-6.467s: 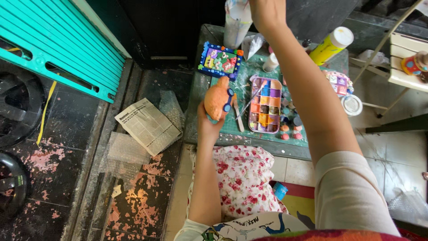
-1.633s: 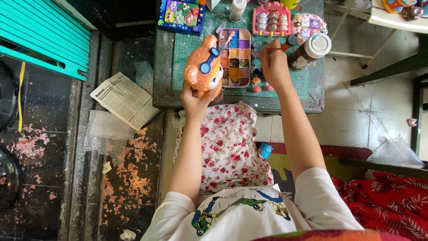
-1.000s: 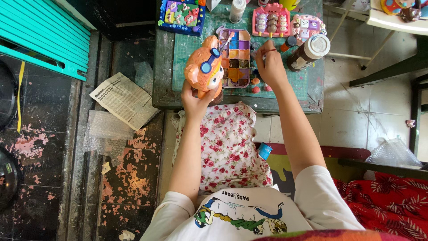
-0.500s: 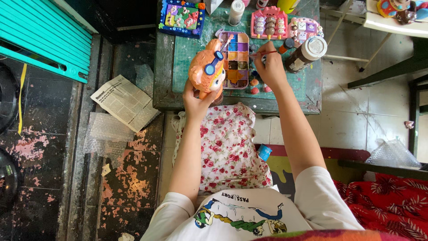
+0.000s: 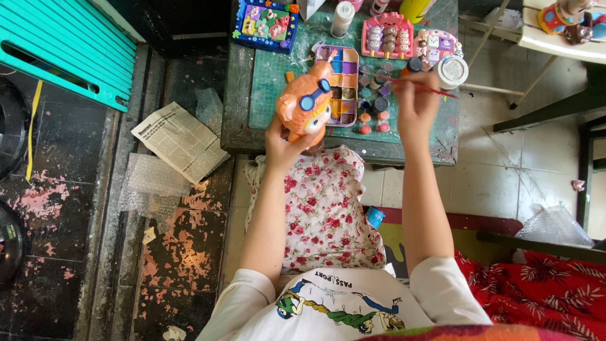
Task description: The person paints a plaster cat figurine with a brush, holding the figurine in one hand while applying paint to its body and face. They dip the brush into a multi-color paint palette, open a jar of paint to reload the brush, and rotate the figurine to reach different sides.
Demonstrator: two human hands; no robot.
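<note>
In the head view, the orange figurine [image 5: 306, 108] was gripped by the left hand [image 5: 282, 140] over the desk's [image 5: 404, 148] near edge. The right hand [image 5: 413, 104], fingers pinched on a thin brush [image 5: 421, 86], had been lifted rightward off the paint tray [image 5: 343, 85], so paint seemed loaded.
</note>
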